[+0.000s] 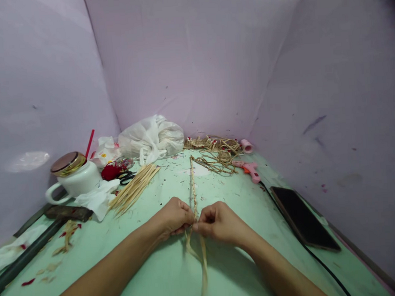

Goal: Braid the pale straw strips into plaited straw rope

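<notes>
A thin braided straw cord (pixel 193 184) runs away from me along the middle of the table. At its near end, my left hand (pixel 176 216) pinches the pale strands from the left. My right hand (pixel 218 222) meets it from the right, thumb and forefinger pressed together on the strands, the fingertips of both hands nearly touching. Loose flat straw strands (pixel 203 263) hang from under the fingers toward me. Which strand each hand grips is too small to tell.
Left: a white mug (pixel 79 180), a hammer (pixel 67 214), scissors (pixel 127 177) and a bundle of straw (pixel 136 187). At the back sit a white plastic bag (pixel 152 139) and tangled cords (pixel 218 153). Right: a pink glue gun (pixel 249 169) with a black cable and a phone (pixel 302 217).
</notes>
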Demonstrator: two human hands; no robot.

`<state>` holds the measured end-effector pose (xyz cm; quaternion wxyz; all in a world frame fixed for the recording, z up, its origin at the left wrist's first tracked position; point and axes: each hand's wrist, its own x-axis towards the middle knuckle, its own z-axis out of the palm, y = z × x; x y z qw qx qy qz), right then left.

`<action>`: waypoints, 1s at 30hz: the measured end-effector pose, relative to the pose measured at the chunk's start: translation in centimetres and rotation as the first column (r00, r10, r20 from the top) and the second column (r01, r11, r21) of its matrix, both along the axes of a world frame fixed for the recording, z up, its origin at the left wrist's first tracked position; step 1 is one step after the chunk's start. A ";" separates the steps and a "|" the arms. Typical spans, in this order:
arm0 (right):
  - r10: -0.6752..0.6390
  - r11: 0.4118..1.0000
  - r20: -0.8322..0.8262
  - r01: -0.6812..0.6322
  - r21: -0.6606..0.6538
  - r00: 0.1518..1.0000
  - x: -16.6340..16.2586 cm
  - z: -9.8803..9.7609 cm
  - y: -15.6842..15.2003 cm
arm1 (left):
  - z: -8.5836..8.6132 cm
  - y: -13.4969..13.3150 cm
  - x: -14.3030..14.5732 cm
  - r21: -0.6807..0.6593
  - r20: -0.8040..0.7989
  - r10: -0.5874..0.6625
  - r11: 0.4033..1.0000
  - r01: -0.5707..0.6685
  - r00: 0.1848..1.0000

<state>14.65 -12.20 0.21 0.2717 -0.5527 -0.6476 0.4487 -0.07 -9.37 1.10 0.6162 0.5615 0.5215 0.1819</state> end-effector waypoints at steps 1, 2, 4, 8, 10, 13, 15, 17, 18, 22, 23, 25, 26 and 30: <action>-0.062 0.997 -0.075 0.057 -0.061 0.995 0.2 0.1 0.3 | 0.1 0.1 0.0 -0.009 0.009 -0.001 1.000 0.001 1.000; -0.128 0.985 -0.158 0.108 -0.131 0.979 0.3 0.2 0.6 | 0.1 0.1 -0.1 -0.017 0.023 0.001 1.000 0.000 1.000; -0.210 0.952 -0.317 0.118 -0.284 0.925 0.2 0.5 0.8 | 0.2 0.1 -0.1 -0.032 0.060 0.005 0.999 -0.004 0.998; -0.220 0.888 -0.501 -0.041 -0.458 0.837 -0.5 0.8 0.3 | 0.2 0.1 0.1 -0.032 0.114 0.012 0.999 -0.009 0.993; -0.248 0.881 -0.504 -0.024 -0.473 0.828 -0.8 0.8 0.1 | 0.2 0.1 0.1 -0.020 0.110 0.014 1.000 -0.012 0.994; -0.263 0.891 -0.404 0.060 -0.449 0.876 -0.7 0.6 0.2 | 0.1 0.1 0.2 0.004 0.081 0.001 1.000 -0.002 0.997; -0.229 0.905 -0.306 0.087 -0.415 0.924 -0.5 0.4 0.4 | 0.1 0.0 0.2 0.045 0.049 -0.031 0.999 0.029 0.998; -0.197 0.930 -0.252 0.099 -0.354 0.947 -0.3 0.1 0.6 | 0.1 0.0 0.1 0.110 0.010 -0.069 0.992 0.068 0.998; -0.190 0.940 -0.245 0.103 -0.326 0.951 -0.3 0.1 0.6 | 0.1 0.0 -0.1 0.133 -0.009 -0.094 0.987 0.094 0.996; -0.202 0.951 -0.247 0.129 -0.282 0.948 -0.4 0.1 0.7 | 0.5 0.6 -1.1 0.114 -0.081 -0.197 0.972 0.205 0.977; -0.207 0.949 -0.247 0.133 -0.284 0.947 -0.5 0.1 0.7 | 0.6 0.8 -1.4 0.103 -0.098 -0.223 0.967 0.233 0.970; -0.205 0.949 -0.255 0.129 -0.287 0.945 -0.6 0.1 0.6 | 0.9 1.1 -2.0 0.087 -0.127 -0.268 0.956 0.280 0.955; -0.200 0.951 -0.261 0.123 -0.285 0.944 -0.7 0.1 0.6 | 1.0 1.2 -2.2 0.077 -0.134 -0.295 0.949 0.307 0.946; -0.171 0.961 -0.282 0.096 -0.261 0.944 -0.7 -0.3 0.6 | 1.6 1.7 -3.3 0.030 -0.192 -0.430 0.896 0.443 0.882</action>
